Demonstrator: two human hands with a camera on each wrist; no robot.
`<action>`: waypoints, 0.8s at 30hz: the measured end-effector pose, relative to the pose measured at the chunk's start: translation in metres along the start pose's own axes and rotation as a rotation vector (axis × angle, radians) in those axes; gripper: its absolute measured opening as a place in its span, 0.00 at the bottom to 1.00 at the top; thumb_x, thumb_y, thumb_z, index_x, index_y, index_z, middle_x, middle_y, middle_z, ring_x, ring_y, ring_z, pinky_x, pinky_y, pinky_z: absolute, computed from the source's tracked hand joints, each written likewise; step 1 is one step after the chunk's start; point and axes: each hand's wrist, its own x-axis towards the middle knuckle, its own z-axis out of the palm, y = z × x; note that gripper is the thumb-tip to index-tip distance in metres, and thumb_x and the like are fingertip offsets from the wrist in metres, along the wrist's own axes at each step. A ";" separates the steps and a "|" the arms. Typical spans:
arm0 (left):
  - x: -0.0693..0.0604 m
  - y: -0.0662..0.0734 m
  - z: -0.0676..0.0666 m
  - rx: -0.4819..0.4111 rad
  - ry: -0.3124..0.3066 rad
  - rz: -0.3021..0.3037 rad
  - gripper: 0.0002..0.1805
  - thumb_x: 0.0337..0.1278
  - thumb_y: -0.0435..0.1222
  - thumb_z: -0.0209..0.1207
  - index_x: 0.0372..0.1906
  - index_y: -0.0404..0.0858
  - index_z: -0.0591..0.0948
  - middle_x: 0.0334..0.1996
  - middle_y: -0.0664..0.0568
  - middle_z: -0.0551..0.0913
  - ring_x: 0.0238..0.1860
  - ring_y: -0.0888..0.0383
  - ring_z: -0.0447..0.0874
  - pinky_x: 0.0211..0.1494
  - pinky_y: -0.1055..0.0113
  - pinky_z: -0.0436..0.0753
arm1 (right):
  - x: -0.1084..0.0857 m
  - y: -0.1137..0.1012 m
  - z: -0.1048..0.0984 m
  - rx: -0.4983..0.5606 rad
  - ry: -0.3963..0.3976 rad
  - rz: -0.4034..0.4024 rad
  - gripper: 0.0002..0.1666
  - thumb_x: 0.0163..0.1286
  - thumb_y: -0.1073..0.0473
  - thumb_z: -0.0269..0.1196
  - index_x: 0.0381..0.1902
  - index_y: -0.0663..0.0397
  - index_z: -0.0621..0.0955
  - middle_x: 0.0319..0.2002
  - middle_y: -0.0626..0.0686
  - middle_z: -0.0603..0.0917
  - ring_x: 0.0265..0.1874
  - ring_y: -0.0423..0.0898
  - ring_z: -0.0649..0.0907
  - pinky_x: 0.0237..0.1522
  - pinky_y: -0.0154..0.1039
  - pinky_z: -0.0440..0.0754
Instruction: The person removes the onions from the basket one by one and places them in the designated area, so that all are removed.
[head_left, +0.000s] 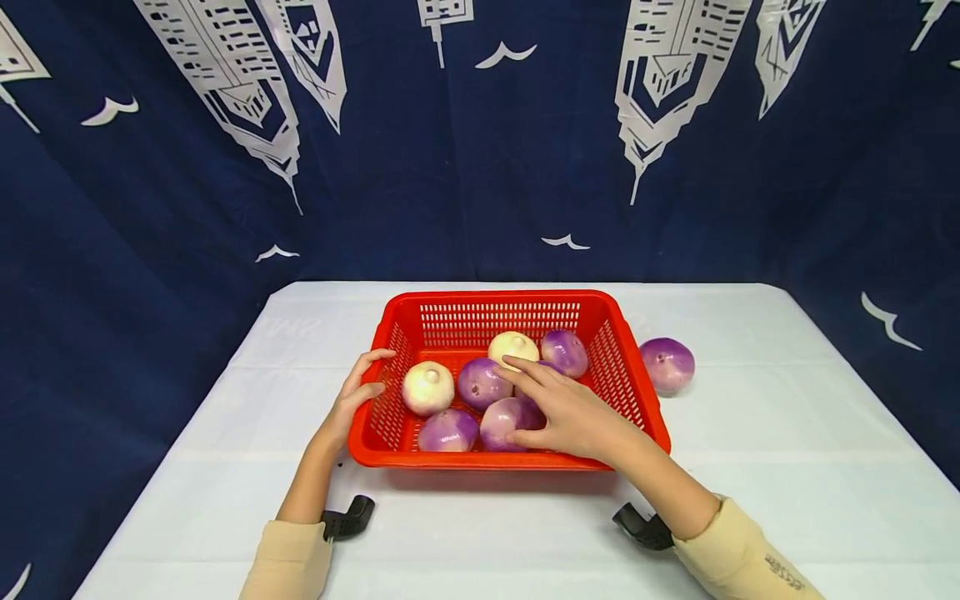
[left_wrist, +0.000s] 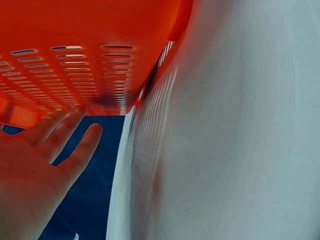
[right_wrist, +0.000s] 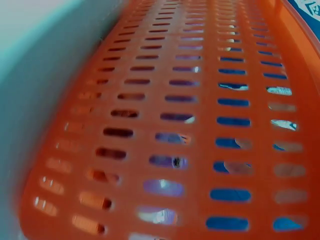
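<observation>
A red plastic basket [head_left: 512, 460] with slotted walls holds several purple and cream turnips. At its left side, my left hand [head_left: 347, 404] grips the rim, thumb and one finger over the top. In the left wrist view, the other fingers [left_wrist: 82, 150] lie along the basket's outer wall. Over the basket's front right part is my right hand [head_left: 566, 408], fingers spread and slightly bent above the turnips. Its thumb overlaps a front purple turnip [head_left: 498, 423]; contact cannot be told. Another purple turnip [head_left: 528, 396] is partly hidden beneath it. The right wrist view shows the slotted wall [right_wrist: 200, 120], not the hand.
A single purple turnip [head_left: 667, 365] lies on the white tabletop [head_left: 787, 450] just right of the basket. Behind the table hangs a dark blue curtain [head_left: 480, 183] with white prints. Black wrist cameras [head_left: 349, 517] sit near both sleeves.
</observation>
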 end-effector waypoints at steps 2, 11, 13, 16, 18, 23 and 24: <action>0.000 0.000 0.001 -0.005 -0.004 -0.005 0.28 0.49 0.28 0.38 0.61 0.33 0.60 0.56 0.41 0.62 0.51 0.57 0.68 0.46 0.71 0.74 | 0.000 -0.001 0.002 0.004 -0.014 0.005 0.44 0.54 0.40 0.62 0.67 0.36 0.60 0.67 0.47 0.61 0.64 0.49 0.66 0.58 0.55 0.68; 0.001 0.002 0.001 -0.018 0.000 -0.026 0.27 0.49 0.28 0.37 0.60 0.34 0.60 0.57 0.39 0.61 0.51 0.55 0.68 0.45 0.67 0.75 | 0.001 -0.003 0.005 0.090 -0.110 0.082 0.44 0.54 0.37 0.61 0.67 0.33 0.59 0.67 0.44 0.60 0.64 0.49 0.66 0.55 0.60 0.68; 0.001 0.002 0.001 -0.019 0.000 -0.030 0.27 0.49 0.28 0.37 0.60 0.35 0.60 0.57 0.40 0.61 0.51 0.55 0.68 0.45 0.68 0.75 | 0.001 -0.002 0.005 0.112 -0.131 0.105 0.44 0.53 0.37 0.62 0.67 0.33 0.60 0.67 0.44 0.61 0.64 0.49 0.66 0.55 0.61 0.67; 0.000 0.001 0.001 -0.023 -0.002 -0.038 0.28 0.49 0.29 0.37 0.61 0.34 0.59 0.57 0.41 0.61 0.51 0.57 0.68 0.45 0.67 0.76 | 0.002 -0.001 0.005 0.143 -0.154 0.130 0.44 0.52 0.37 0.62 0.66 0.35 0.62 0.66 0.45 0.63 0.64 0.48 0.66 0.55 0.61 0.68; -0.001 0.002 0.001 -0.018 -0.003 -0.040 0.28 0.49 0.29 0.37 0.61 0.34 0.59 0.57 0.41 0.61 0.51 0.57 0.68 0.45 0.68 0.76 | 0.001 0.000 0.006 0.155 -0.158 0.138 0.44 0.52 0.37 0.63 0.66 0.36 0.62 0.65 0.45 0.64 0.64 0.48 0.67 0.56 0.59 0.68; -0.001 0.003 0.001 -0.017 -0.004 -0.056 0.28 0.49 0.29 0.37 0.61 0.36 0.59 0.58 0.42 0.61 0.51 0.55 0.68 0.44 0.66 0.77 | 0.002 0.002 0.008 0.179 -0.156 0.130 0.42 0.53 0.40 0.63 0.65 0.38 0.64 0.64 0.46 0.65 0.63 0.48 0.68 0.57 0.56 0.68; -0.001 0.003 0.001 -0.019 -0.005 -0.059 0.28 0.49 0.29 0.37 0.61 0.36 0.59 0.58 0.42 0.61 0.51 0.54 0.68 0.43 0.65 0.77 | 0.002 0.003 0.008 0.187 -0.158 0.122 0.41 0.54 0.41 0.63 0.65 0.39 0.64 0.64 0.47 0.65 0.63 0.49 0.68 0.58 0.56 0.68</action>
